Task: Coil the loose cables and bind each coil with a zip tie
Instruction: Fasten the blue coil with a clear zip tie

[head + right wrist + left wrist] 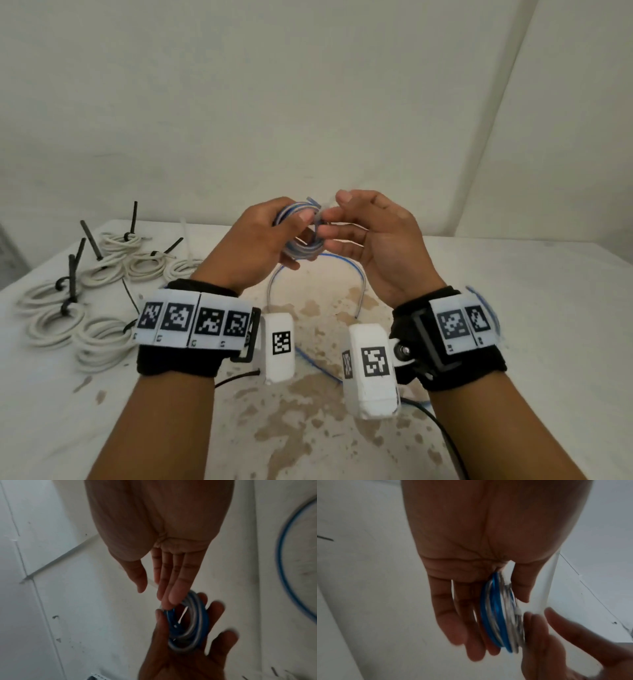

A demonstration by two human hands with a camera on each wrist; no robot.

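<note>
Left hand (263, 236) grips blue-and-white cable coil (303, 236) above the table (513, 308), ring plane facing right hand (370, 236), whose fingertips (167, 601) pinch at coil's top edge. Loose tail (356, 284) hangs below, nearer right hand.

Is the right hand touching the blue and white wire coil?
Touching. In the right wrist view, the right hand's fingertips press the rim of the blue and white coil, with no gap.

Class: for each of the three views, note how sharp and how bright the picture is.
Head view: evenly lit, fairly sharp, walls bowed by the wide lens. Left wrist view: dim, left hand shadowed, blue-and-white cable coil blurred. Right wrist view: dark, right hand backlit, coil smeared.
</note>
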